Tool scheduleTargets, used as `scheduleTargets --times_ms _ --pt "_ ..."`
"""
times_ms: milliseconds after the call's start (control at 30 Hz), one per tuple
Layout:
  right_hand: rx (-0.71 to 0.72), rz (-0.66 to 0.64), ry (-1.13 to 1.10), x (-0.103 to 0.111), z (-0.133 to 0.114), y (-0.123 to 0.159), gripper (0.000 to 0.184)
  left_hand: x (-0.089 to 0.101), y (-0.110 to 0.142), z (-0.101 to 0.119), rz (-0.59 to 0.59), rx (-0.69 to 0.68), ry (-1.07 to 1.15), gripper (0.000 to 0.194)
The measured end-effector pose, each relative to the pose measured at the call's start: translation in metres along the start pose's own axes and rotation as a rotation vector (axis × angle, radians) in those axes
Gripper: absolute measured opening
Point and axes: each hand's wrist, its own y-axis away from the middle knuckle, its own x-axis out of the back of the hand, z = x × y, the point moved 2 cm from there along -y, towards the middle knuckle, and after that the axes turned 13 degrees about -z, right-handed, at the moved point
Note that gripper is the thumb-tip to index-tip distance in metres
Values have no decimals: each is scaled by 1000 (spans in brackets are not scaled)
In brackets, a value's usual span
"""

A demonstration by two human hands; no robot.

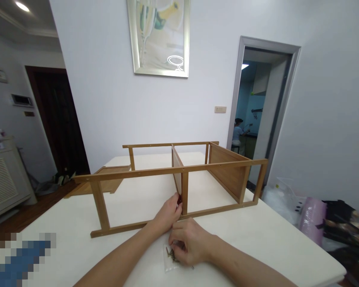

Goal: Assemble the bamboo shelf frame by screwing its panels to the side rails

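Observation:
A wooden shelf frame point(143, 173) lies on its side on the white table, with a middle shelf panel point(176, 165) set across it. At the lower front end of that panel, beside a crosspiece point(185, 193), my left hand point(167, 213) has its fingers closed on the panel's edge. Something small and dark red shows by those fingertips, partly hidden. My right hand point(191, 241) is closed in a pinch over a small clear plastic bag point(168, 265) of screws point(171, 254). Whatever sits between its fingertips is hidden.
Another shelf panel point(224, 169) stands in the frame's right end. A loose wooden panel point(107, 181) lies on the table point(242, 243) at the back left. Past the right table edge are a pink roll point(312, 221) and plastic wrapping. A person point(237, 133) sits beyond the doorway.

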Motion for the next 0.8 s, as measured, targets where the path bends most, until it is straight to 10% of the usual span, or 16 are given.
scheduleTargets --times_ms 800 --pt "-118 -157 -81 -5 -5 -2 25 -4 -2 -8 6 2 -29 10"
